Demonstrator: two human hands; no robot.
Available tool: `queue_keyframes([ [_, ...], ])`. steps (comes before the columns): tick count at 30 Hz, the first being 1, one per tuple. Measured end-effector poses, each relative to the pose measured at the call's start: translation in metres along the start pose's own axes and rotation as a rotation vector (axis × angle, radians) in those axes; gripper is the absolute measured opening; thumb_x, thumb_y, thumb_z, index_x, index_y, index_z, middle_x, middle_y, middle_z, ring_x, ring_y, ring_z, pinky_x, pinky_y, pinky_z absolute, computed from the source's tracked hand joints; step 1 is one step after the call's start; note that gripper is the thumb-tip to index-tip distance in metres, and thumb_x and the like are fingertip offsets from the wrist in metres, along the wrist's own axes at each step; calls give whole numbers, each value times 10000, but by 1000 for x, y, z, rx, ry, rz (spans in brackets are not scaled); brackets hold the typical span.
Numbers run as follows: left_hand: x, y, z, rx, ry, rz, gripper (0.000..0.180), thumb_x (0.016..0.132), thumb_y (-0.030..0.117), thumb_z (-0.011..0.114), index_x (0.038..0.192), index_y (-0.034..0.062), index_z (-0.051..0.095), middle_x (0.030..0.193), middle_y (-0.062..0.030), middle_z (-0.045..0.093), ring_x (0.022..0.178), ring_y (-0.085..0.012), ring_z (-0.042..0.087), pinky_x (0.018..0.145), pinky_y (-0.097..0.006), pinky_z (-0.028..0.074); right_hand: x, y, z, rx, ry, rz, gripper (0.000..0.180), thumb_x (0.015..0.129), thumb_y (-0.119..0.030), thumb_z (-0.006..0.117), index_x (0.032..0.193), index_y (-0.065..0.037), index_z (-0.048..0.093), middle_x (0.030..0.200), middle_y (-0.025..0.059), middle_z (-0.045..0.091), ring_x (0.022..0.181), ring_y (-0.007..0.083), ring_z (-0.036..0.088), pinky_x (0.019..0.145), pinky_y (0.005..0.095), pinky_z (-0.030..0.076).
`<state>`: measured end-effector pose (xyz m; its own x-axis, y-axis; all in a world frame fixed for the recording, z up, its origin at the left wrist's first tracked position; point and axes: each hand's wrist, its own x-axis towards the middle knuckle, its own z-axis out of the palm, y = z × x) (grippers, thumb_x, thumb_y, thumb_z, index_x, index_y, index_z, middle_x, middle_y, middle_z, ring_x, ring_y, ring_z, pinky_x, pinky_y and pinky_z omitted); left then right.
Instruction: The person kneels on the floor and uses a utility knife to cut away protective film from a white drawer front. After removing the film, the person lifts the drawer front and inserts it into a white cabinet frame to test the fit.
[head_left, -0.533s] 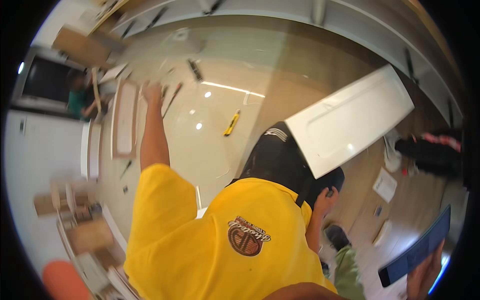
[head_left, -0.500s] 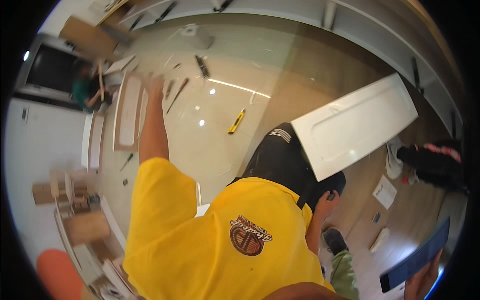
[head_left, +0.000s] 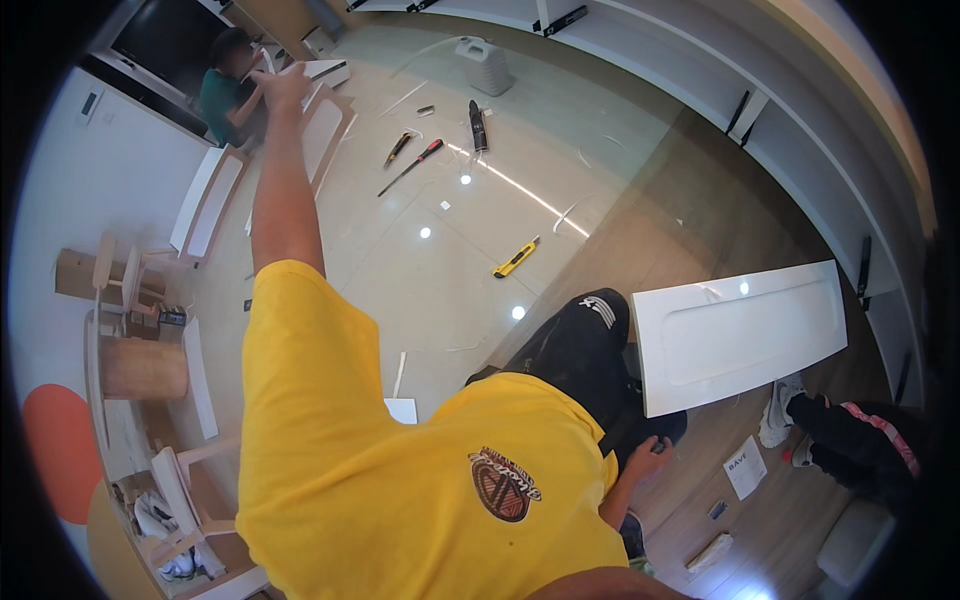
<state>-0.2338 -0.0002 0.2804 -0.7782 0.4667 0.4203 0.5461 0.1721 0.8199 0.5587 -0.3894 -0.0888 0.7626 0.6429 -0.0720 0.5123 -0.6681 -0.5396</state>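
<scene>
White, flat, rigid cabinet door panel with a recessed centre (head_left: 740,335) lies on the wooden floor by your knee; it looks light but awkward, so take its long edges. Your right hand (head_left: 650,455) hangs low nearby, grip unclear; your left hand (head_left: 283,85) reaches far out, fingers unclear

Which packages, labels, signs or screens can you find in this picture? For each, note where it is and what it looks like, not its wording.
Dark screen: top left, against the wall; wide black rectangle, switched off.
Paper sheet: lower right on the wooden floor; small white rectangle with dark print.
Round badge: on the yellow shirt; red and black circle.
White canister: top centre on the pale floor; ribbed, boxy.
</scene>
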Motion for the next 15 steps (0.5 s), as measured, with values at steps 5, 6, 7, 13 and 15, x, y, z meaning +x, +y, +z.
queue_keyframes([
  [5,-53,-55,37,105,-183,298,803,875,301,751,1468,-90,377,1187,-231,665,1096,-294,646,951,-393,495,2,4,9,137,35,-11,448,909,-241,712,1274,4,625,1212,211,648,1131,342,615,982,408,493],
  [6,-97,-63,57,139,-355,291,744,890,300,731,1464,-64,429,1123,-207,713,1023,-273,687,915,-393,513,-1,5,10,153,5,67,463,904,-267,712,1277,-7,628,1213,212,652,1143,354,613,996,421,485],
  [7,-156,-71,82,192,-529,357,608,903,289,716,1396,-24,548,1131,-195,726,953,-292,712,888,-394,529,-4,6,12,126,27,87,477,898,-293,711,1280,-18,630,1213,214,657,1154,365,610,1010,434,476],
  [13,-544,-17,129,-80,-1241,472,342,928,216,727,1219,40,689,1170,-163,706,1080,-314,671,926,-370,517,-17,2,-10,14,38,137,372,933,-298,654,1240,-87,659,1178,185,691,1118,376,645,964,447,500],
  [15,-627,25,115,-286,-1310,824,303,881,165,744,1147,26,698,1193,-175,692,1137,-361,636,1004,-422,488,-9,-1,-20,101,12,207,348,961,-288,615,1221,-62,665,1150,179,704,1076,354,662,942,435,507],
])
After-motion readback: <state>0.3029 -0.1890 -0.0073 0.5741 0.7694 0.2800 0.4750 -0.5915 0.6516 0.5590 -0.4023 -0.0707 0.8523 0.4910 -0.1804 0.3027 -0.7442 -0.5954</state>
